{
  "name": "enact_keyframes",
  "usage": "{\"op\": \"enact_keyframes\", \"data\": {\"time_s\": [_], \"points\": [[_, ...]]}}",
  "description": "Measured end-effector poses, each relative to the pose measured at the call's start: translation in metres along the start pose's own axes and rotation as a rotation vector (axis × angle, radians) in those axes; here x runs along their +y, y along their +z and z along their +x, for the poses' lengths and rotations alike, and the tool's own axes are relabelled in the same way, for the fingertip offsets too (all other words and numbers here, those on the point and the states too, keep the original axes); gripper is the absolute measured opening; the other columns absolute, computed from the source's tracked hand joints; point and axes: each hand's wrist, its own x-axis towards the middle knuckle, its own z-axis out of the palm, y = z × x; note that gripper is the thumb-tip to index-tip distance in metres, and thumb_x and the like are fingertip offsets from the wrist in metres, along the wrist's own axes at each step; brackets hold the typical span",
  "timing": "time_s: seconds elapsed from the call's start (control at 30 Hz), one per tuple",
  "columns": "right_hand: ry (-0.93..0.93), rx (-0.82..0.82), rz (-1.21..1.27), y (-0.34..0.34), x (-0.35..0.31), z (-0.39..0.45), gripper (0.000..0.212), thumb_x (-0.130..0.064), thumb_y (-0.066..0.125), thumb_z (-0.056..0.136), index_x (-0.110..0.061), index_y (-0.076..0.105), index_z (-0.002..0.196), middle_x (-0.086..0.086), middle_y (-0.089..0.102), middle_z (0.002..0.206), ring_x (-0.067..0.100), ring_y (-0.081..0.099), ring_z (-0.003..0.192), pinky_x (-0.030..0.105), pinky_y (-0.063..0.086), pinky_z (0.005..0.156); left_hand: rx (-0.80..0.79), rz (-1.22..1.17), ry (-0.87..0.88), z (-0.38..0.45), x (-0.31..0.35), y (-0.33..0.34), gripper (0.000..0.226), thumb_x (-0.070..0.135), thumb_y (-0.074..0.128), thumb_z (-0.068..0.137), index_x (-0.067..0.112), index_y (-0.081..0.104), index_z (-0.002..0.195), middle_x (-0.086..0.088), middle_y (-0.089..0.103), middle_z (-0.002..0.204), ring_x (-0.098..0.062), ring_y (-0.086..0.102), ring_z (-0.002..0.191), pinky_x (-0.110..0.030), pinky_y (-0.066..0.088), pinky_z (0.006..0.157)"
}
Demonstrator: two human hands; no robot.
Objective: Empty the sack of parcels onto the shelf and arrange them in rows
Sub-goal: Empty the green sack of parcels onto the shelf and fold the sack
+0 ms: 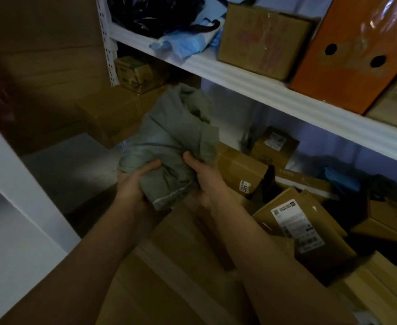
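Crumpled sack [169,141] gripped between both hands [169,179]

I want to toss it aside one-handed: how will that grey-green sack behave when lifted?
The sack is probably floppy: it bunches and folds between the left hand and right hand. It looks light, likely empty, since it is crumpled small. Loose ends may dangle and snag on the parcels.

Sack [169,146] held before shelf [275,95]; parcels [291,221] right of sack, below shelf.
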Motion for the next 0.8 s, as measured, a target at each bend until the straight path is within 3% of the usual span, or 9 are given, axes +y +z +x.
{"op": "enact_keyframes", "data": {"time_s": [0.1,0.17,0.23,0.37,0.43,0.5,0.57,0.67,0.8], "points": [[0.025,0.019,-0.114,-0.022,0.0,0.0,0.054,-0.041,0.068,0.081,-0.022,0.052,0.128,0.006,0.062,0.124,0.026,0.059,0.113,0.046,0.046,0.1,0.1,-0.014,0.101,0.015,0.024,0.003,0.027,0.005,0.069,0.079,0.01,0.059,0.104,-0.004,0.072,0.089,-0.009,0.067,0.061,-0.023,0.057,0.053],[-0.062,0.408,-0.138,-0.047,0.009,0.0,0.022,-0.034,0.054,0.093,-0.02,0.058,0.11,0.009,0.063,0.111,0.022,0.061,0.095,0.038,0.051,0.086,0.227,-0.004,0.226,0.031,0.032,0.002,0.048,0.002,0.08,0.067,0.014,0.051,0.104,-0.005,0.068,0.099,-0.013,0.07,0.079,-0.032,0.06,0.07],[-0.129,0.711,-0.497,-0.076,0.024,0.004,0.013,-0.019,0.048,0.096,-0.018,0.057,0.106,0.009,0.061,0.103,0.019,0.059,0.086,0.033,0.05,0.077,0.324,0.032,0.283,0.043,0.03,0.0,0.07,0.003,0.084,0.059,0.018,0.04,0.112,-0.001,0.057,0.114,-0.018,0.062,0.099,-0.037,0.055,0.084],[-0.124,0.459,-1.373,-0.106,0.064,0.021,0.029,-0.013,0.055,0.088,-0.014,0.061,0.117,0.007,0.058,0.126,0.024,0.055,0.113,0.043,0.049,0.096,0.382,0.131,0.312,0.061,0.008,-0.002,0.072,0.009,0.084,0.063,0.017,0.04,0.119,-0.002,0.053,0.12,-0.018,0.056,0.106,-0.025,0.05,0.078],[-0.145,0.35,-1.459,-0.104,0.068,0.024,0.041,-0.012,0.058,0.087,-0.017,0.054,0.128,0.005,0.048,0.138,0.025,0.045,0.127,0.046,0.04,0.106,0.357,0.202,0.303,0.068,-0.005,-0.002,0.077,0.014,0.084,0.063,0.01,0.043,0.128,-0.008,0.056,0.124,-0.023,0.058,0.108,-0.019,0.049,0.074],[-0.141,0.26,-1.57,-0.101,0.069,0.03,0.049,-0.019,0.055,0.091,-0.016,0.041,0.138,0.007,0.037,0.149,0.025,0.03,0.14,0.05,0.024,0.115,0.332,0.144,0.263,0.072,-0.015,-0.006,0.093,0.022,0.09,0.048,0.011,0.045,0.128,-0.008,0.06,0.121,-0.026,0.062,0.105,-0.031,0.055,0.077],[-0.097,0.156,-1.66,-0.1,0.072,0.035,0.065,-0.04,0.055,0.09,-0.016,0.028,0.145,0.008,0.023,0.157,0.025,0.012,0.147,0.057,0.007,0.116,0.336,0.144,0.259,0.079,-0.024,-0.009,0.109,0.034,0.09,0.031,0.011,0.046,0.127,-0.009,0.062,0.12,-0.029,0.064,0.103,-0.047,0.055,0.086],[-0.026,-0.024,-1.815,-0.106,0.081,0.04,0.102,-0.07,0.056,0.076,-0.023,0.008,0.151,0.005,0.004,0.161,0.029,-0.007,0.148,0.066,-0.01,0.109,0.317,0.151,0.262,0.087,-0.032,-0.015,0.113,0.036,0.088,0.026,0.013,0.045,0.128,-0.009,0.061,0.12,-0.029,0.063,0.104,-0.051,0.054,0.088],[-0.094,0.101,-2.063,-0.116,0.087,0.04,0.081,-0.07,0.044,0.082,-0.026,0.025,0.147,0.007,0.021,0.158,0.031,0.007,0.148,0.067,-0.012,0.107,0.321,0.123,0.233,0.089,-0.034,-0.018,0.107,0.024,0.09,0.038,0.016,0.039,0.132,-0.006,0.057,0.126,-0.027,0.06,0.109,-0.05,0.052,0.092]]}}
